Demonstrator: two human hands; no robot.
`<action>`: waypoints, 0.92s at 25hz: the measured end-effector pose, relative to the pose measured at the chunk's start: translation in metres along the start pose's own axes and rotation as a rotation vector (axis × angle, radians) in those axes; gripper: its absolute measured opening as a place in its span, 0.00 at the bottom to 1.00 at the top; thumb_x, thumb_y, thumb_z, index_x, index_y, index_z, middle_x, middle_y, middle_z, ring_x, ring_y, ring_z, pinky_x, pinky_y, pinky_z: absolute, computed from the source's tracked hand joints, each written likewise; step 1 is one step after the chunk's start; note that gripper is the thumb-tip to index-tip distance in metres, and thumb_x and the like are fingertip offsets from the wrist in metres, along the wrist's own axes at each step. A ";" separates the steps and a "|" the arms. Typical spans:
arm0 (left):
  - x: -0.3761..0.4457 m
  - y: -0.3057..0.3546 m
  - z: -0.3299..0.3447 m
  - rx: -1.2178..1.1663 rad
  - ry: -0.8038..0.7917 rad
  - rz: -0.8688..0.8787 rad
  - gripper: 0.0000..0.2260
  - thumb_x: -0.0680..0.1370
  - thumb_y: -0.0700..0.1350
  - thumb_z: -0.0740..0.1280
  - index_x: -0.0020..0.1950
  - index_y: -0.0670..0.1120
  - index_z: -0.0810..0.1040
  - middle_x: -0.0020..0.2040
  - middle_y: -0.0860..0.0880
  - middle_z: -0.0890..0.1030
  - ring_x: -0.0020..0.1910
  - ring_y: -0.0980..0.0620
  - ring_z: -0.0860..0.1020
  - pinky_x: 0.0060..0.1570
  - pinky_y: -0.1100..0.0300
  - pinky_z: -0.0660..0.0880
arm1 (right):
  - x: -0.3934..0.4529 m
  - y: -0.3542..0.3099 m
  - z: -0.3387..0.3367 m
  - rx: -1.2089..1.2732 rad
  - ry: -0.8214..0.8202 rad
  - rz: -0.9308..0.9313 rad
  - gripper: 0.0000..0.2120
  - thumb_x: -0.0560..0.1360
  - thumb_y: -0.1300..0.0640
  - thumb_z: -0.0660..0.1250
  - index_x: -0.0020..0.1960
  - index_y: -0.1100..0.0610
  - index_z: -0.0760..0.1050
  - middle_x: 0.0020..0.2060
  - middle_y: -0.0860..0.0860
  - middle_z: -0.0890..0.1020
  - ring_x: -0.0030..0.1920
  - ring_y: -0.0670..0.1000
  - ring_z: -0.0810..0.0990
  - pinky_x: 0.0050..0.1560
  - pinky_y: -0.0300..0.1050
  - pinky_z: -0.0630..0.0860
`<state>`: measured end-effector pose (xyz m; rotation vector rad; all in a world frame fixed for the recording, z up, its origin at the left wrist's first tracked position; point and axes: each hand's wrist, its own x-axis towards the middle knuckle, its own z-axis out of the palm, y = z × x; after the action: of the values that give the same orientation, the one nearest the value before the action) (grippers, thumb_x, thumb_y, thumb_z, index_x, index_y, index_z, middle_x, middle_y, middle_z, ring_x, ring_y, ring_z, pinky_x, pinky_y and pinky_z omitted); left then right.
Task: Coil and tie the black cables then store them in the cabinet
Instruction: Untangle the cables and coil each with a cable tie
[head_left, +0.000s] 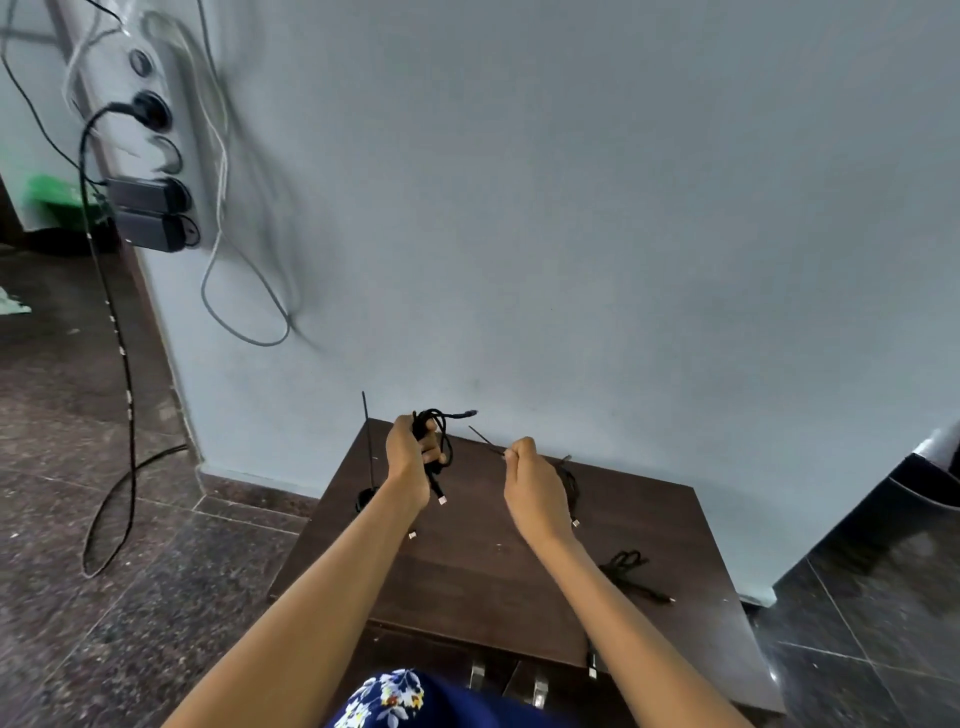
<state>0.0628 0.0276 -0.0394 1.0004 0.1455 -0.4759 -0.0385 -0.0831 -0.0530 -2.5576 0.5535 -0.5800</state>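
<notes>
My left hand (411, 453) grips a coiled black cable (439, 435) held above the back of a low dark wooden cabinet (483, 582); one plug sticks up to the right and another hangs below my fist. My right hand (532, 475) pinches a thin black cable tie (485, 442) that points up and left toward the coil. A second black cable (626, 569) lies loose on the cabinet top at the right. Another black cable (571, 480) lies partly hidden behind my right hand. A small black thing with a thin upright rod (368, 457) stands at the cabinet's back left.
A grey wall rises right behind the cabinet. A power strip (156, 156) with plugged adapters hangs on the wall at upper left, with cords trailing down to the stone floor (104, 519). Metal handles (509, 678) show on the cabinet front. A dark object (924, 493) stands at far right.
</notes>
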 end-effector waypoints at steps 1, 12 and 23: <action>-0.006 0.006 -0.004 0.036 0.001 0.020 0.17 0.80 0.43 0.50 0.33 0.44 0.69 0.17 0.55 0.59 0.15 0.57 0.55 0.25 0.61 0.61 | -0.005 -0.008 -0.001 -0.039 -0.026 0.020 0.11 0.83 0.56 0.51 0.56 0.61 0.70 0.47 0.55 0.82 0.47 0.58 0.81 0.37 0.44 0.67; -0.065 0.032 -0.016 0.432 -0.194 0.211 0.15 0.81 0.42 0.56 0.34 0.46 0.60 0.22 0.53 0.61 0.19 0.58 0.57 0.24 0.63 0.57 | -0.033 -0.099 -0.016 0.612 -0.257 0.571 0.12 0.80 0.61 0.53 0.54 0.63 0.74 0.33 0.55 0.74 0.24 0.51 0.72 0.25 0.41 0.72; -0.089 0.037 -0.023 0.421 -0.270 0.122 0.08 0.80 0.43 0.58 0.42 0.45 0.72 0.19 0.53 0.64 0.17 0.57 0.60 0.24 0.62 0.60 | -0.047 -0.111 -0.037 0.804 -0.271 0.498 0.14 0.79 0.62 0.55 0.39 0.60 0.76 0.28 0.52 0.75 0.23 0.48 0.71 0.22 0.37 0.68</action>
<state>0.0025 0.0910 0.0061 1.3348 -0.2672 -0.5363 -0.0647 0.0168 0.0189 -1.6212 0.6589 -0.2008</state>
